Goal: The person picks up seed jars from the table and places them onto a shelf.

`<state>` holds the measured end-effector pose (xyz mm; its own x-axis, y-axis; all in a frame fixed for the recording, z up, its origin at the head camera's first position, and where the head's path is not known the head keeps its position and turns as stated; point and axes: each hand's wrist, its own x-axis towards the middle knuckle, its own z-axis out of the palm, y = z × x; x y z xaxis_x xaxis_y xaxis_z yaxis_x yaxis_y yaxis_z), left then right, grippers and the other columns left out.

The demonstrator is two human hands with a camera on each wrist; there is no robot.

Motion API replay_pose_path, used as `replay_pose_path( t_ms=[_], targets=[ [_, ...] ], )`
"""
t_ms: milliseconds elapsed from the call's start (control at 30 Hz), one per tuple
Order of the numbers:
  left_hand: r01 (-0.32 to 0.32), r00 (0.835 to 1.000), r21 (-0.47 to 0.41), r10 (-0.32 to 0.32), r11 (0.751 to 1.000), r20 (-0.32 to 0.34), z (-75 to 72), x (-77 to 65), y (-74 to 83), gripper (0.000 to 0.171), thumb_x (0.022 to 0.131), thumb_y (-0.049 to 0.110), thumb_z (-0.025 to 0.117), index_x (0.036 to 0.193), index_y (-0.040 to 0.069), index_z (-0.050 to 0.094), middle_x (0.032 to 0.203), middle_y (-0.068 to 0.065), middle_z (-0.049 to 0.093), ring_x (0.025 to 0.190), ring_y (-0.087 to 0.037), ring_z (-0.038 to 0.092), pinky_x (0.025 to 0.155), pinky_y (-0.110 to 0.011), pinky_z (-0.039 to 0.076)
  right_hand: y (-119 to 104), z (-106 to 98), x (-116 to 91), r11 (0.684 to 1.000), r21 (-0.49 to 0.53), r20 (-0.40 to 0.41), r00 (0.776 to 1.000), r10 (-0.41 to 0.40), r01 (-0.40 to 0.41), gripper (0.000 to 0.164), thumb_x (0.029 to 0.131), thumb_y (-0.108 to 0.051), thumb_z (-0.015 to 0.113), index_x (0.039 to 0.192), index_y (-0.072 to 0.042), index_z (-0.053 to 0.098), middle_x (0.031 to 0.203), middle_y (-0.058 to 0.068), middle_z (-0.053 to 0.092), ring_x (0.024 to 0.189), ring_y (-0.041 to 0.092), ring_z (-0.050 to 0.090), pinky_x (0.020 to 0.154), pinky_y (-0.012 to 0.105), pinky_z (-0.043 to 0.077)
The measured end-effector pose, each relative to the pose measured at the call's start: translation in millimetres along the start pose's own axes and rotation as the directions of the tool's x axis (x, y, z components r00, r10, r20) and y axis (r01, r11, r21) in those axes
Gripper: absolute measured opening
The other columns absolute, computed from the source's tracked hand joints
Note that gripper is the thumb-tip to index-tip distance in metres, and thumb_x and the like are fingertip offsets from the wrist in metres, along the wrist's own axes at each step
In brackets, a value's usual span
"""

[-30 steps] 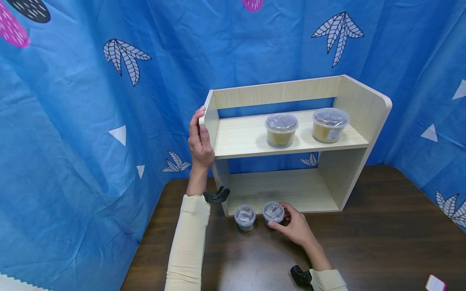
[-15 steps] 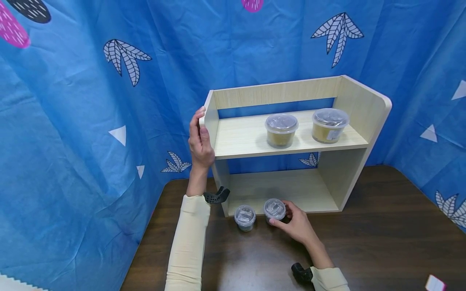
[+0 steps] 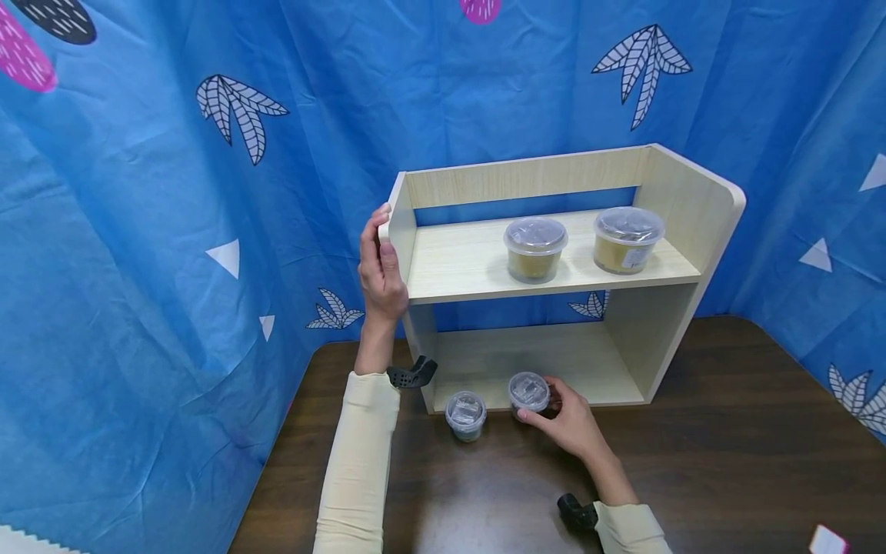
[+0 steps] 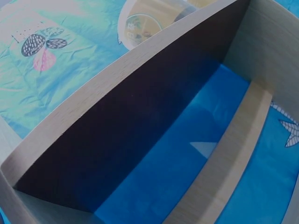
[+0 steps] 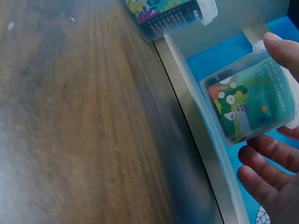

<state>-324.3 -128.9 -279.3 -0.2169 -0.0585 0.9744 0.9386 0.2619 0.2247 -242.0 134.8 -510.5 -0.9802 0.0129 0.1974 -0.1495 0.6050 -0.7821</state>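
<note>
In the head view my right hand (image 3: 569,423) holds a small lidded plastic cup (image 3: 529,392) between thumb and fingers, at the front edge of the lower shelf. The right wrist view shows this cup (image 5: 252,100) raised, with a green, flower-patterned side and a clear lid. A second such cup (image 3: 466,415) stands on the table to its left, close against the shelf unit. My left hand (image 3: 382,273) lies against the left side panel of the pale wooden shelf unit (image 3: 547,294), its thumb near the front edge. The left wrist view does not show that hand.
Two larger lidded tubs with yellowish contents, a left tub (image 3: 534,258) and a right tub (image 3: 628,240), stand on the upper shelf. The unit sits on a dark wooden table (image 3: 734,438) before a blue patterned curtain (image 3: 484,92). A small white-and-pink object (image 3: 827,540) lies front right.
My right hand has lifted the held cup slightly and carried it right and back, toward the lower shelf. The left hand and the other cup stay where they were.
</note>
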Motion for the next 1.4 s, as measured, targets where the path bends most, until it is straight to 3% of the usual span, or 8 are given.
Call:
replay_pose_path(
  t_ms=[333, 667, 967, 1200, 1400],
  targets=[
    [0.000, 1.000, 0.004, 0.000, 1.000, 0.003, 0.1, 1.5, 1.9, 0.030, 0.098, -0.009, 0.037, 0.125, -0.021, 0.038, 0.132, -0.040, 0.045, 0.119, -0.052, 0.048, 0.104, -0.043, 0.043, 5, -5, 4, 1.000, -0.002, -0.029, 1.000, 0.008, -0.008, 0.077, 0.078, -0.041, 0.083, 0.132, 0.004, 0.052, 0.112, 0.020, 0.065, 0.097, 0.030, 0.063, 0.084, 0.046, 0.053],
    [0.004, 1.000, 0.013, -0.004, 1.000, 0.002, 0.2, 1.7, 2.3, 0.031, 0.095, -0.013, 0.037, 0.125, -0.021, 0.038, 0.132, -0.040, 0.045, 0.120, -0.052, 0.048, 0.103, -0.043, 0.043, 9, -9, 8, 0.999, 0.014, -0.100, 0.994, 0.040, -0.039, 0.076, 0.079, -0.039, 0.083, 0.132, 0.005, 0.051, 0.111, 0.021, 0.064, 0.097, 0.031, 0.062, 0.084, 0.046, 0.052],
    [0.009, 1.000, 0.011, -0.009, 1.000, 0.001, 0.3, 1.2, 2.0, 0.030, 0.097, -0.009, 0.037, 0.125, -0.021, 0.038, 0.132, -0.040, 0.045, 0.119, -0.052, 0.049, 0.103, -0.043, 0.044, 13, -12, 11, 0.997, 0.031, -0.119, 0.990, 0.077, -0.074, 0.076, 0.080, -0.037, 0.082, 0.134, 0.006, 0.049, 0.114, 0.024, 0.062, 0.100, 0.034, 0.062, 0.087, 0.049, 0.051],
    [0.014, 1.000, 0.013, -0.014, 1.000, 0.005, 0.2, 0.9, 1.5, 0.032, 0.093, -0.015, 0.037, 0.125, -0.021, 0.038, 0.132, -0.040, 0.045, 0.119, -0.052, 0.049, 0.102, -0.043, 0.044, 13, -13, 14, 0.994, 0.036, -0.131, 0.986, 0.102, -0.099, 0.076, 0.080, -0.035, 0.083, 0.135, 0.005, 0.049, 0.115, 0.024, 0.061, 0.100, 0.034, 0.061, 0.088, 0.048, 0.051],
    [0.001, 1.000, 0.004, -0.001, 1.000, 0.005, 0.2, 0.7, 0.3, 0.030, 0.102, -0.001, 0.037, 0.125, -0.021, 0.038, 0.132, -0.040, 0.045, 0.118, -0.052, 0.049, 0.102, -0.043, 0.044, 16, -14, 16, 0.994, 0.030, -0.128, 0.985, 0.112, -0.109, 0.078, 0.080, -0.037, 0.082, 0.136, 0.005, 0.048, 0.116, 0.024, 0.061, 0.101, 0.035, 0.061, 0.088, 0.049, 0.050]
  ],
)
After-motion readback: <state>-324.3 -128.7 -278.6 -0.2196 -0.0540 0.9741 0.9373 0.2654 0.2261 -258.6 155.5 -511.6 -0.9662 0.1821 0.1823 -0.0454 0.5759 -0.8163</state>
